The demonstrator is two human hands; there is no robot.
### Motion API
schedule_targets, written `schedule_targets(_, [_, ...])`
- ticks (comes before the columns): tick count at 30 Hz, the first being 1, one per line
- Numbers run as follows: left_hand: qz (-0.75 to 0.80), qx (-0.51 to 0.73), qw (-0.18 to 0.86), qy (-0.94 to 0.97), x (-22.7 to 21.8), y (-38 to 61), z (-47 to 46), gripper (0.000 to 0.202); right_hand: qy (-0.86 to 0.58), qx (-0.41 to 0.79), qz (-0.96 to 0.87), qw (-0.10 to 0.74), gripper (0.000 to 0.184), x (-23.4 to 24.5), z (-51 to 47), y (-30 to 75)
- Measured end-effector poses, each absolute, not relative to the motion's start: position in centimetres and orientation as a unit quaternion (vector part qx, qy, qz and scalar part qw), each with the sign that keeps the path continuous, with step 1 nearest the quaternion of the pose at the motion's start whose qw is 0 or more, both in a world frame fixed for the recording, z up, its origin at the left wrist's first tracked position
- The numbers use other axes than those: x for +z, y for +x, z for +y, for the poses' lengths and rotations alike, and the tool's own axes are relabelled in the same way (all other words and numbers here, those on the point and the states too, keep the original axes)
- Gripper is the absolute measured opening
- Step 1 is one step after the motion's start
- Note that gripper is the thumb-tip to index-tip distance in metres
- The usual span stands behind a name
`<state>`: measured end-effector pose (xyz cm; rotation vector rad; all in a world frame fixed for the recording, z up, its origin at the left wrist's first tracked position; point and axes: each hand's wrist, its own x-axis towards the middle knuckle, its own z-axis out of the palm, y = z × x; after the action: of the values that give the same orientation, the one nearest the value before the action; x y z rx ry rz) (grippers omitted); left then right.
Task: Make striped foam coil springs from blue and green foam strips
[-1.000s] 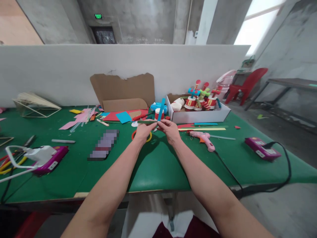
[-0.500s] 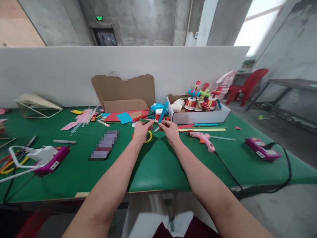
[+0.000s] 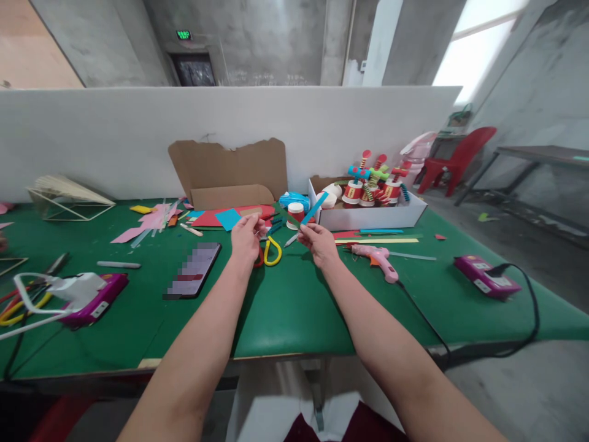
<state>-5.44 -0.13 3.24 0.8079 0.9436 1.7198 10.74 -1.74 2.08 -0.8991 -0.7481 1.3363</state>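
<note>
My right hand (image 3: 319,242) pinches a blue paper strip (image 3: 317,207) and a green paper strip (image 3: 289,217), which cross at the fingertips and spread into a V. To the left, my left hand (image 3: 247,236) is raised above the table with its fingers curled together; whatever may be between the fingertips is too small to tell. Just beside it lie scissors with a yellow and red handle (image 3: 273,252). A red and white paper cup (image 3: 295,216) stands beyond both hands, and blue folded paper pieces (image 3: 275,224) rest to its left. A pen (image 3: 291,239) lies between the hands.
A white box (image 3: 372,218) with decorated cup figures (image 3: 353,191) stands at the back right. A pink glue gun (image 3: 380,258) and its cord lie right, near a purple power strip (image 3: 488,276). Left are a phone (image 3: 197,270), paper scraps (image 3: 154,221) and another power strip (image 3: 99,301).
My left hand has let go of the green strip and moved left, uncovering the scissors' handle. The green strip is now in my right hand with the blue one, which tilts further right.
</note>
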Motion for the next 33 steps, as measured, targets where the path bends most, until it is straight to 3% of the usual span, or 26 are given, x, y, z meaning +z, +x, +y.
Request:
schedule_targets(9, [0.403, 0.572, 0.525, 0.485, 2.6, -2.3, -1.7, 0.036, -0.36, 0.638, -0.285, 0.618, 0.025, 2.2, -2.1, 10.1])
schedule_targets(33, [0.398, 0.6, 0.524, 0.455, 2.3, -2.1, -1.5, 0.04, -0.409, 0.542, -0.423, 0.6, 0.017, 1.9, -2.6, 9.4])
